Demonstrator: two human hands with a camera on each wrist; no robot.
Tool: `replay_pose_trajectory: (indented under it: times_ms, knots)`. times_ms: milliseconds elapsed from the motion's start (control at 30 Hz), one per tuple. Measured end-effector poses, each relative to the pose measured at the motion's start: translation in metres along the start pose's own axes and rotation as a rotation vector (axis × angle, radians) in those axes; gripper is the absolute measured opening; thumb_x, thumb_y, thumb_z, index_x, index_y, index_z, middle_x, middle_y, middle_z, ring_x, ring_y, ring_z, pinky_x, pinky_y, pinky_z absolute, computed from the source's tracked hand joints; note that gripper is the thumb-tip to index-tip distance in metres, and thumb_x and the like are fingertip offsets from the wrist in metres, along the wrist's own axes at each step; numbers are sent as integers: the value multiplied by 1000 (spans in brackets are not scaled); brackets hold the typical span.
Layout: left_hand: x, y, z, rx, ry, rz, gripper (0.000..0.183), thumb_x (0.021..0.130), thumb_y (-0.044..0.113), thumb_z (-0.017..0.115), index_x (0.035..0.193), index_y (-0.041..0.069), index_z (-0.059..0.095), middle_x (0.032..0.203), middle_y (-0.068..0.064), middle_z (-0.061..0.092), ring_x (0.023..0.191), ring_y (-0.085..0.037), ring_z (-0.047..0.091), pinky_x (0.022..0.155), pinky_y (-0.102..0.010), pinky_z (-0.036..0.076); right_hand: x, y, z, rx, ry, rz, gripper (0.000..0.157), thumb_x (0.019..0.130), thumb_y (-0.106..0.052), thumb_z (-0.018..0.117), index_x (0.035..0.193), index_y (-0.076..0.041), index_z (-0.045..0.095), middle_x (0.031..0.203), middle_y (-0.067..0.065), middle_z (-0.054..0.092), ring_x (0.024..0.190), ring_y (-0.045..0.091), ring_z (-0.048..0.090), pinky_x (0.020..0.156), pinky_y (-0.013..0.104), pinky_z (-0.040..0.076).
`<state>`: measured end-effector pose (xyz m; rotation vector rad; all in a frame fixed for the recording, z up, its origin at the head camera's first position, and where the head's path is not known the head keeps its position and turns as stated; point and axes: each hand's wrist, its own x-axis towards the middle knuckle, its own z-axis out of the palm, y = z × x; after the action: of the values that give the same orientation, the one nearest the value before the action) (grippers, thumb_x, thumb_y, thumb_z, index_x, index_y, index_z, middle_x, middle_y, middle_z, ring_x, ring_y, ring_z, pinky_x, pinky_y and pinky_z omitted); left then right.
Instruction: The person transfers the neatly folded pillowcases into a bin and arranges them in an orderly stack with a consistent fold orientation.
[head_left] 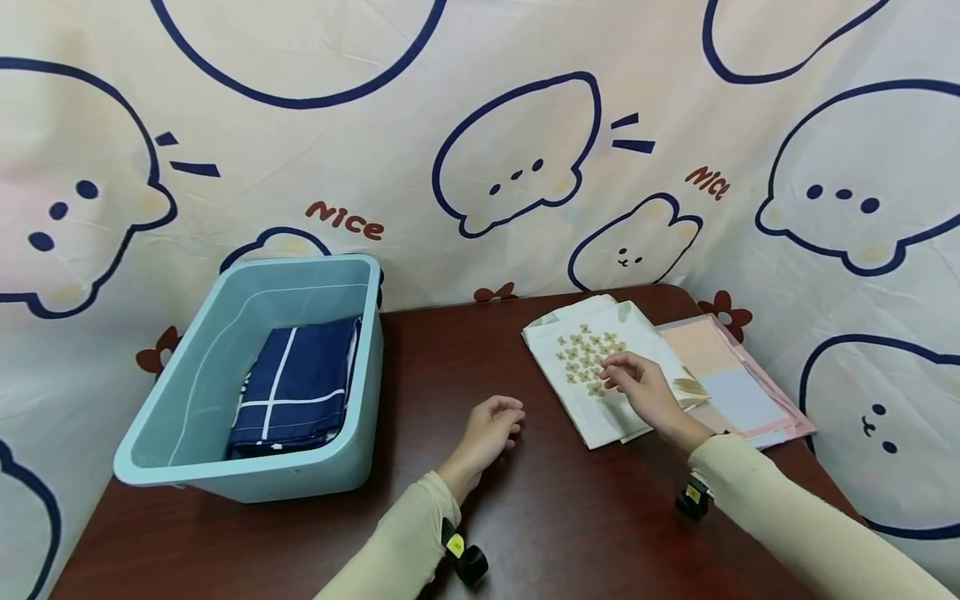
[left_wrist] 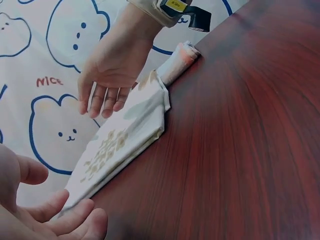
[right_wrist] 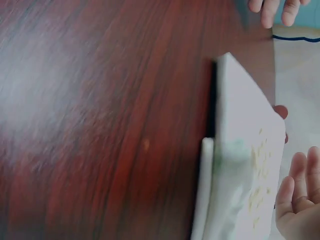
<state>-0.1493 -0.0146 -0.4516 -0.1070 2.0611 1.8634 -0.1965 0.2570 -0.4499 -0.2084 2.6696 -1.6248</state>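
Observation:
A folded white cloth (head_left: 592, 417) printed with small tan flowers lies on the right half of the table. My right hand (head_left: 637, 385) hovers over its flower print, fingers loosely bent and holding nothing. In the left wrist view a gap shows between that hand (left_wrist: 117, 70) and the white cloth (left_wrist: 135, 115). To the left of the cloth, my left hand (head_left: 486, 433) is held over the bare wood, its fingers relaxed with nothing in them. Its spread fingers (left_wrist: 75, 215) appear at the lower left of the left wrist view.
A light blue plastic tub (head_left: 367, 400) stands on the left, with a folded navy cloth (head_left: 300, 375) with white lines inside. Folded pink and peach fabric (head_left: 738, 392) lies partly under the white cloth. A printed curtain (head_left: 420, 275) borders the dark red-brown table (head_left: 570, 517).

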Motion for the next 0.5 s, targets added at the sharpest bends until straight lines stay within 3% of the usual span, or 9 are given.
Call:
replay_pose_trajectory:
  times_ms: [400, 500]
  knots:
    - [14, 7, 28, -189, -40, -82, 39, 102, 20, 52, 135, 0, 54, 141, -21, 55, 125, -39, 60, 96, -43, 56, 4, 4, -14, -50, 57, 8, 30, 107, -16, 50, 121, 8, 60, 111, 26, 68, 89, 4, 64, 83, 28, 55]
    - [18, 7, 32, -248, -57, -104, 43, 103, 22, 51, 140, -1, 49, 146, -24, 52, 129, -40, 57, 101, -45, 54, 6, 5, -18, -65, 79, -18, 29, 106, -14, 50, 120, 9, 62, 115, 29, 66, 93, 2, 63, 83, 22, 54]
